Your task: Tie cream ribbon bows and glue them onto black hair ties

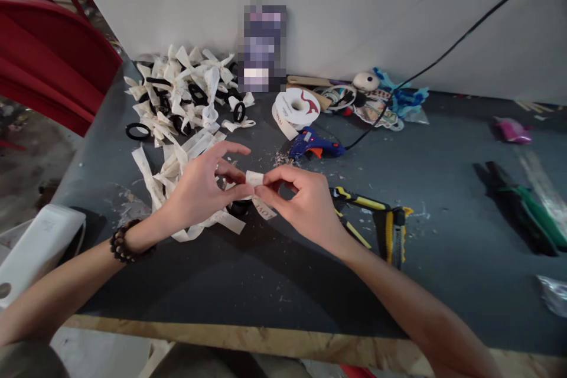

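A short white ribbon (pixel 254 178) with printed letters is pinched between my two hands above the grey table. My left hand (pixel 208 180) grips its left side between thumb and a finger, with the index finger raised. On the other side, my right hand (pixel 301 198) holds the ribbon between thumb and index finger. One printed tail hangs below the fingertips. A black hair tie (pixel 239 207) shows just under the ribbon; whether it is joined to it I cannot tell. Cut ribbon strips (pixel 212 227) lie beneath and beside my left hand.
White bows on black hair ties (pixel 177 91) are heaped at back left. A ribbon spool (pixel 297 107) stands behind a blue glue gun (pixel 316 144), whose cord runs up right. A yellow cutter (pixel 396 236), green-handled pliers (pixel 527 207) and a white power strip (pixel 39 251) lie around.
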`<state>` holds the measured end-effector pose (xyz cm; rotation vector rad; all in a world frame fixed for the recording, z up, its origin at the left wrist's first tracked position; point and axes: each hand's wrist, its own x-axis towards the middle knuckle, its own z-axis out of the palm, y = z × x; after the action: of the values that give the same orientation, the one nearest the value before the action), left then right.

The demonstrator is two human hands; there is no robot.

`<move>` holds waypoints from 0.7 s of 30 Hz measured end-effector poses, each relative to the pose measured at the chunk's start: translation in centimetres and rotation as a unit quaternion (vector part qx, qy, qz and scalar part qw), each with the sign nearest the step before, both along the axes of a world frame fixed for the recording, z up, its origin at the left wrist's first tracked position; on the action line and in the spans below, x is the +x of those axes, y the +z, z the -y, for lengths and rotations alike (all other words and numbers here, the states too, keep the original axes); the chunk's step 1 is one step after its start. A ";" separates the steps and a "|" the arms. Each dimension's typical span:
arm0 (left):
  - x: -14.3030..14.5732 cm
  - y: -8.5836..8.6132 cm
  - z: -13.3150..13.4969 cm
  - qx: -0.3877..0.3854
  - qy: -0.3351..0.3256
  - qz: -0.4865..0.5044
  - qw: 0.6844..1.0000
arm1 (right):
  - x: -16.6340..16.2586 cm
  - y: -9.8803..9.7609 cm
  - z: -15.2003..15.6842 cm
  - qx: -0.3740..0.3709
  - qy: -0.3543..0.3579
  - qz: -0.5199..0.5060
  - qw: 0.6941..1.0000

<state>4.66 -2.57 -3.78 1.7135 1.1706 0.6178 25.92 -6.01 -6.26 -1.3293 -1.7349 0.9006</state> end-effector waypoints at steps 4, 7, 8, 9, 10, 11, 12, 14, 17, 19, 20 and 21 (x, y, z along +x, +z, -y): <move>0.0 0.0 0.1 0.013 -0.003 -0.013 1.000 | 0.0 -0.3 -0.1 -0.001 -0.004 0.008 1.000; 0.0 -0.1 0.1 0.020 -0.014 -0.004 1.000 | 0.3 -0.5 -0.3 -0.011 0.016 0.007 1.000; 0.0 -0.1 0.1 0.019 -0.020 0.000 1.000 | 0.3 -0.6 -0.4 -0.016 0.025 0.008 1.000; 0.0 -0.1 0.1 0.015 -0.026 0.004 1.000 | 0.4 -0.7 -0.5 -0.023 0.034 0.009 0.999; 0.0 -0.1 0.1 0.011 -0.032 0.009 0.999 | 0.5 -0.7 -0.5 -0.031 0.041 0.008 0.999; 0.0 -0.1 0.1 0.006 -0.036 0.013 0.999 | 0.6 -0.7 -0.6 -0.042 0.045 0.004 0.998; 0.0 0.0 0.1 0.003 -0.038 0.018 0.999 | 0.6 -0.7 -0.7 -0.056 0.048 -0.003 0.997; 0.1 0.1 0.1 -0.009 -0.039 0.034 0.999 | 0.7 -0.6 -0.9 -0.087 0.053 -0.022 0.995; 0.0 0.3 0.0 -0.049 -0.040 0.062 0.996 | 0.9 -0.3 -1.0 -0.115 0.064 -0.039 0.991; 0.0 0.4 -0.1 -0.071 -0.038 0.065 0.995 | 0.8 0.0 -1.0 -0.104 0.061 -0.033 0.992; -0.1 0.3 -0.1 -0.072 -0.036 0.057 0.995 | 0.8 0.1 -0.9 -0.091 0.057 -0.027 0.994; -0.1 0.3 -0.1 -0.064 -0.032 0.044 0.996 | 0.7 0.2 -0.9 -0.077 0.053 -0.020 0.995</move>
<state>4.54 -2.43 -3.49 1.5941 1.0662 0.5609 26.64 -5.16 -6.02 -1.3172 -1.7482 1.1328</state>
